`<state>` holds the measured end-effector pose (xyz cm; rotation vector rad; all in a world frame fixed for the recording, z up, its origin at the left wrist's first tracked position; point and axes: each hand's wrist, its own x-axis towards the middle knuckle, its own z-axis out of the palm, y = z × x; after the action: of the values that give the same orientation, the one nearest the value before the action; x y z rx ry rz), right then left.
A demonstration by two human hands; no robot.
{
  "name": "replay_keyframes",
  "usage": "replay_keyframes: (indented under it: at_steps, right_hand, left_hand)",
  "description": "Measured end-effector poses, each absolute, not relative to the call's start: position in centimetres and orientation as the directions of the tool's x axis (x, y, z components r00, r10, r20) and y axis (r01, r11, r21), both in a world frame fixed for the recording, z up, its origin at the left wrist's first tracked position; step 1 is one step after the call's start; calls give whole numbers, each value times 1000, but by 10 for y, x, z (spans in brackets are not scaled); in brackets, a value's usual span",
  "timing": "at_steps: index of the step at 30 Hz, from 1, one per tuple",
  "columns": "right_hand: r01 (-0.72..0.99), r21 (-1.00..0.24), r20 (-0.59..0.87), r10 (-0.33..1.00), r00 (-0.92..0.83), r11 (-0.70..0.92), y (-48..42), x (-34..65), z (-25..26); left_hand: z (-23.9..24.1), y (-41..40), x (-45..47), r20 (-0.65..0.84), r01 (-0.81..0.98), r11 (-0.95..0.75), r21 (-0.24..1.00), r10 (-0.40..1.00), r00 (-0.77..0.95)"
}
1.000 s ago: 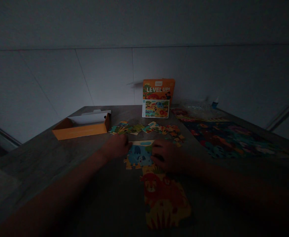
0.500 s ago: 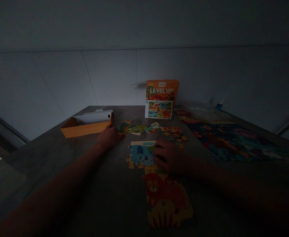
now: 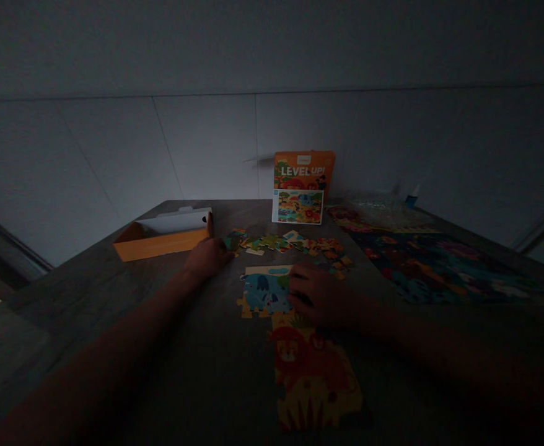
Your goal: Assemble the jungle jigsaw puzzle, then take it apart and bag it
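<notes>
The scene is very dim. A partly joined jigsaw (image 3: 295,347) lies on the grey table (image 3: 197,371), with a blue elephant part (image 3: 263,292) at the top and a red lion below. My right hand (image 3: 321,294) rests on the elephant part's right edge, fingers curled down on it. My left hand (image 3: 207,257) is at the left end of a row of loose puzzle pieces (image 3: 290,243), fingers bent over a piece there; I cannot make out whether it grips it.
An open orange box tray (image 3: 160,238) lies at the far left. The orange "LEVEL UP!" puzzle box (image 3: 302,186) stands against the wall. A finished dark puzzle (image 3: 439,263) covers the right side, with clear plastic bags (image 3: 383,207) behind it.
My left hand went from beside the elephant part up and left to the end of the loose pieces. The right hand has stayed on the elephant part.
</notes>
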<state>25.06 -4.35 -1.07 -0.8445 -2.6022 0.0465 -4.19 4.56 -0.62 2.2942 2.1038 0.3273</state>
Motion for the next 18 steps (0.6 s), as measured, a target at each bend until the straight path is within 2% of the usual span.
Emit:
replay_keyframes:
  at_steps: [9,12,15,18]
  right_hand:
    - [548,-152,372,561,-739,823,-43,251,-12]
    - [586,-157,348,600,-720,795,-42,250,-11]
    - [750,-138,348,740,-575,647,-31,258,-11]
    - [922,-100,408,861,-304,373,-6,276,-15]
  left_hand:
    - [-7,49,-43,146,978,-110,178,986,85]
    - [-8,47,-42,163,981,-92,170,985,64]
    - [-7,44,-39,187,983,-85,160,981,55]
    - [-4,38,-34,222,982,-100,158,973,64]
